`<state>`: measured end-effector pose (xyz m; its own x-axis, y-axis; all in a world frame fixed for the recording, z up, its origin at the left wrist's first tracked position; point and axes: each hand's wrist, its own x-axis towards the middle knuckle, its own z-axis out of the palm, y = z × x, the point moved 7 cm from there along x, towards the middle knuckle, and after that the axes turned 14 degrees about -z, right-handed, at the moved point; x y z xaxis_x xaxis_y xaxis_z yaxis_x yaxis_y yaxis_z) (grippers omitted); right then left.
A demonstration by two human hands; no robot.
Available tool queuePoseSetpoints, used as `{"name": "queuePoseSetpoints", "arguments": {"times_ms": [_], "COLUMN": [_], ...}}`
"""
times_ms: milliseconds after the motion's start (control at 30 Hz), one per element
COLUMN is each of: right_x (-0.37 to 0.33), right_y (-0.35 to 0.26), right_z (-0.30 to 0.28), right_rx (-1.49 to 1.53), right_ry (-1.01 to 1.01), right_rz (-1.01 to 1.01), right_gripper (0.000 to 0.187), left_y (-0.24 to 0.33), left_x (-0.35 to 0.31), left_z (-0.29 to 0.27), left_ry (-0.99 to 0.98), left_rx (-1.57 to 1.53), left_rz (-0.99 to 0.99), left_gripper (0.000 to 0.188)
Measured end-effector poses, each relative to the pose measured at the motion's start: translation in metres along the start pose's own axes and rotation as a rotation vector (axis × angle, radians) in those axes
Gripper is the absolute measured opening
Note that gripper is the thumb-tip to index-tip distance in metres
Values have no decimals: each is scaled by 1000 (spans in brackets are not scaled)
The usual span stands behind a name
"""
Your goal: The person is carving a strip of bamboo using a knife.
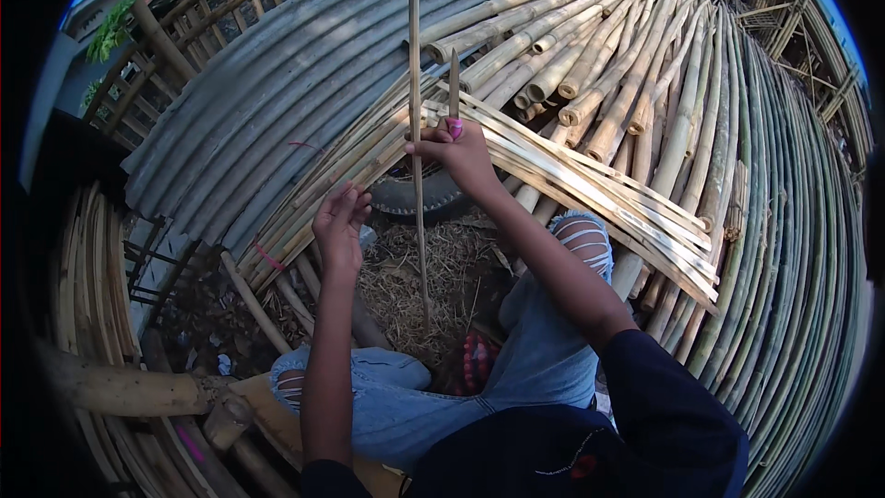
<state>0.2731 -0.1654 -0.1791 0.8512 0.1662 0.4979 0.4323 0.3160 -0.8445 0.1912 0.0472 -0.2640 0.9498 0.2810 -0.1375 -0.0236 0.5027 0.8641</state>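
Observation:
A long, thin bamboo strip (419,231) stands nearly upright in front of me. Its lower end comes down to the straw-covered ground, and its top runs out of the picture. My right hand (458,152) is closed round a knife (454,90) with the blade pointing up and something pink at the grip. The thumb and fingers of that same hand also pinch the strip. To the left of the strip, my left hand (339,226) hangs apart from it, palm partly turned up. Its fingers are loosely curled and slightly apart, with nothing visible in them.
Bundles of split bamboo strips (590,189) lean over a tire (410,195) ahead. Beyond and to the right lies a large stack of bamboo poles (737,175). Corrugated sheeting (277,101) slopes at the left. A thick bamboo pole (129,389) crosses the lower left.

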Motion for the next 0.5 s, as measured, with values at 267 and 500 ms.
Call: {"name": "queuePoseSetpoints", "arguments": {"times_ms": [267,500], "right_x": [-4,-9], "right_y": [2,11], "right_z": [4,14], "right_rx": [5,-39], "right_ry": [-16,-69], "right_rz": [139,168], "right_gripper": [47,45], "left_y": [1,3], "left_x": [-14,-11], "left_z": [5,10], "left_ry": [-104,-185], "left_rx": [-332,-410], "left_rz": [-39,29], "left_gripper": [47,43]}}
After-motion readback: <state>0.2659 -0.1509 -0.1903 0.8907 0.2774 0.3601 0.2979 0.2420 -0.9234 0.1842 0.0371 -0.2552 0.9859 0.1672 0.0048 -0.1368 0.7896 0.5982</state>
